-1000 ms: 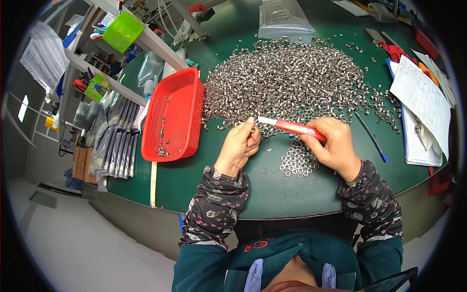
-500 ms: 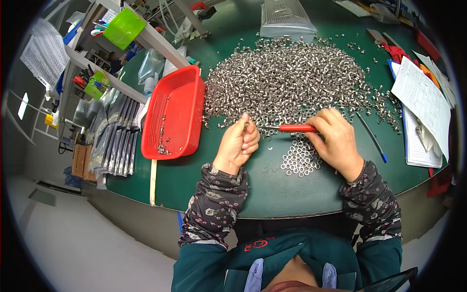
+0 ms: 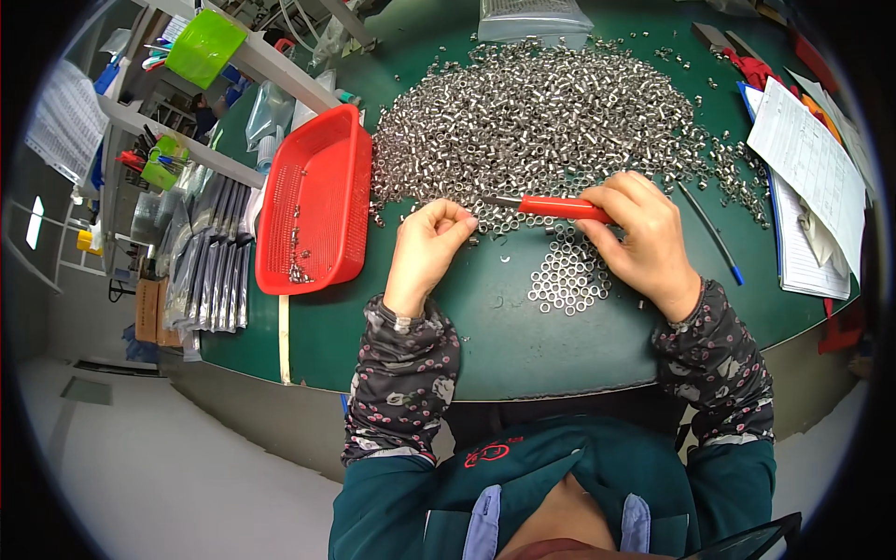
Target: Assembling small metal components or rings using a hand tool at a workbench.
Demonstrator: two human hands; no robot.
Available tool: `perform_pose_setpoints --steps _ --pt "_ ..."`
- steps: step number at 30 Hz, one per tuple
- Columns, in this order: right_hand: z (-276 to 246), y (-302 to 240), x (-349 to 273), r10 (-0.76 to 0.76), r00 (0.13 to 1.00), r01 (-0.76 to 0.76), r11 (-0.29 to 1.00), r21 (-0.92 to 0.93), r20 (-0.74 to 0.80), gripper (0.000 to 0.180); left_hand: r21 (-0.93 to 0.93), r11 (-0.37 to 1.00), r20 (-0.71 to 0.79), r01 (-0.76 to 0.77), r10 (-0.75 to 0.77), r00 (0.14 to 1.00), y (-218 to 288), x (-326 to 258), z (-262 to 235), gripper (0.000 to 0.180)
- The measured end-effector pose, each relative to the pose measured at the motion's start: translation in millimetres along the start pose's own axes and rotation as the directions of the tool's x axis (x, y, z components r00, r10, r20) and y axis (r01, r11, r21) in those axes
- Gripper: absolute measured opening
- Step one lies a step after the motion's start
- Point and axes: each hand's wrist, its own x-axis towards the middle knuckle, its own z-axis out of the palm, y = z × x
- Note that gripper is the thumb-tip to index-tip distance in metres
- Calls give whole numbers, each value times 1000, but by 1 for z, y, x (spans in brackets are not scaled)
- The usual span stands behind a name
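Observation:
My right hand (image 3: pixel 646 238) is wrapped round the red handle of a slim tool (image 3: pixel 560 207). Its narrow metal blade points left over the near edge of a big heap of small shiny metal rings (image 3: pixel 532 121). Close to the blade's tip, my left hand (image 3: pixel 429 247) has thumb and forefinger pinched together at the heap's edge. Whatever lies between those fingertips is too small to make out. Just left of my right hand, a flat patch of loose metal rings (image 3: pixel 566 280) lies on the green table (image 3: pixel 551 355).
A red mesh basket (image 3: pixel 359 205) holding a few metal pieces stands left of the heap. At right lie a blue-tipped pen (image 3: pixel 714 235) and papers on a clipboard (image 3: pixel 812 168). Bagged dark strips (image 3: pixel 210 252) sit at far left. A clear plastic package (image 3: pixel 534 19) lies behind the heap.
My left hand has turned, its fingertips now pinched down at the heap's edge instead of holding a ring upright. The tool has shifted slightly. The whole view has moved a little.

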Motion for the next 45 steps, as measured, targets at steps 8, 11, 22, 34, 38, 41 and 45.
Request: perform_pose_setpoints --steps 8,11,22,34,38,41,45 --pt "1 1 1 4 1000 -4 1000 4 -4 21 503 851 32 -155 161 986 10 -11 5 14" --pt "1 0 2 8 1000 -8 1000 10 4 21 543 822 43 -174 179 983 12 -10 4 14" --pt "5 -7 -6 198 978 -207 948 243 64 19 -842 491 341 224 161 926 1 -2 -1 8" --pt "6 -7 -5 277 933 -339 890 304 228 21 -873 438 320 213 186 929 -5 2 5 14" --pt "6 -8 -5 281 929 -344 893 290 239 21 -880 425 311 211 181 933 -5 1 5 14" --pt "7 -7 -6 279 922 -353 890 287 268 22 -885 414 308 212 179 934 -6 2 6 13" --pt "9 -6 -7 256 934 -325 899 294 250 21 -890 408 292 203 168 941 -6 1 7 13"
